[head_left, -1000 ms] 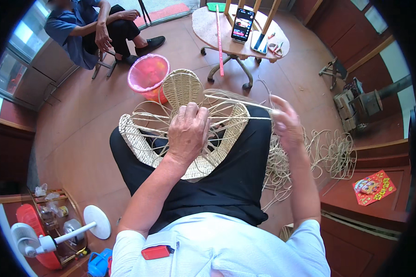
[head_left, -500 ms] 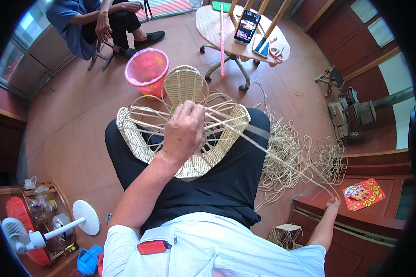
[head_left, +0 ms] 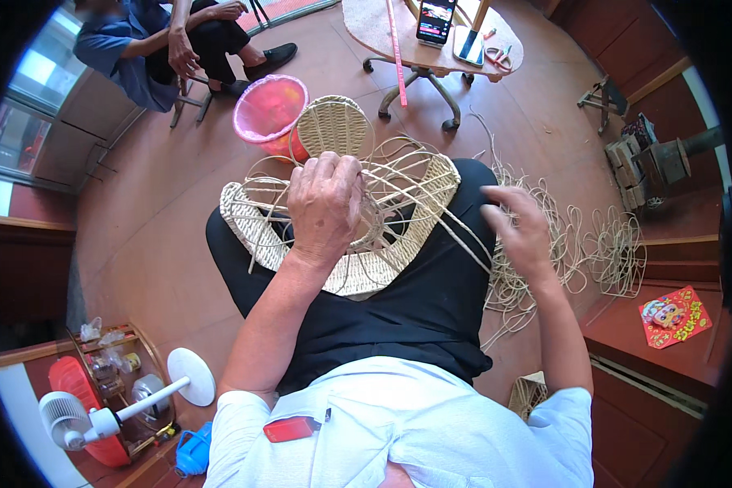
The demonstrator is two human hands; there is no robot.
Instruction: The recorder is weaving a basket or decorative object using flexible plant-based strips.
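A half-woven wicker piece (head_left: 256, 236) with a pale woven rim and bare wire ribs lies across my lap. My left hand (head_left: 325, 203) presses down on its middle, fingers closed over the ribs and strands. My right hand (head_left: 522, 232) hovers to the right of the piece with fingers spread, touching thin cane strands (head_left: 464, 236) that run from the weave toward it. Whether it grips a strand is unclear. A round woven disc (head_left: 333, 126) sticks up at the far edge of the piece.
A loose heap of cane strands (head_left: 594, 244) lies on the floor at my right. A pink basket (head_left: 268, 110) stands ahead, beside a seated person (head_left: 163, 41). A round table (head_left: 431, 41) with phones stands farther off. A white fan (head_left: 98, 415) is at lower left.
My right hand came back from the far lower right by the floor strands up to the right side of the wicker piece. My left hand stayed on the weave.
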